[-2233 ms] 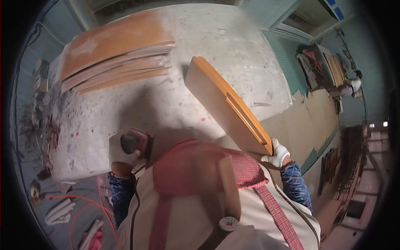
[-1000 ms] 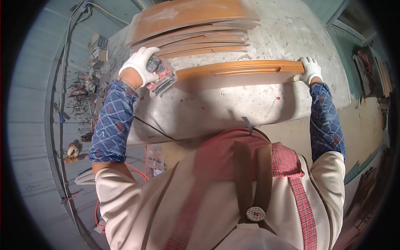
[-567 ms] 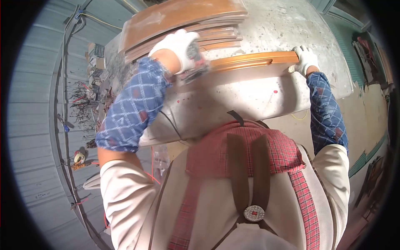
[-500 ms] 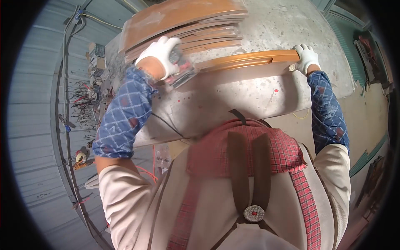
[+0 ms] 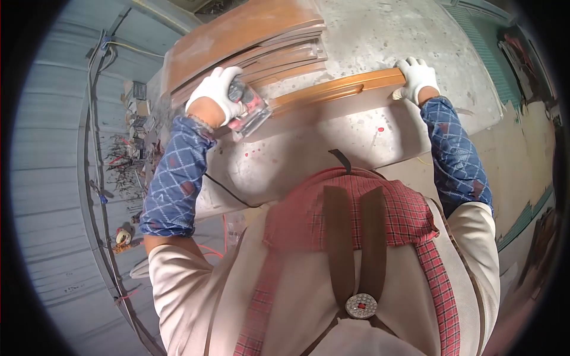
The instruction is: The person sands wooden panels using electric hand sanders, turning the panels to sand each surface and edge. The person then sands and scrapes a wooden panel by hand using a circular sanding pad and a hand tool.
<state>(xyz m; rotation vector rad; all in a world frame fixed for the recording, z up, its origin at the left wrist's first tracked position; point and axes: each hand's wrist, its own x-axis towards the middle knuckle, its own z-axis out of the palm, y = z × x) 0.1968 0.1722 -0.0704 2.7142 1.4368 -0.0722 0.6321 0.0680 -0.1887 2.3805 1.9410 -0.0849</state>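
In a white glove, my left hand (image 5: 217, 95) wraps round a small grey-and-red sander (image 5: 252, 111) with a flat rectangular base. The sander sits at the left end of an orange-brown wooden panel (image 5: 332, 91), which stands on its long edge. Along the panel's upper edge runs a grooved moulding with a short recess. My right hand (image 5: 418, 79), also gloved, grips the panel's right end, thumb on the near side and fingers over the far side. The sander hides the panel's left tip.
Beyond my left hand lies a stack of brown panels (image 5: 237, 37) on the pale, paint-spotted table (image 5: 362, 41). A black cord (image 5: 230, 191) crosses the table's near edge. Cluttered small items (image 5: 127, 151) line the ribbed wall at left.
Both hands and the panel sit slightly further left in the picture. The sander remains in my left hand at the panel's left end, and my right hand keeps its grip.
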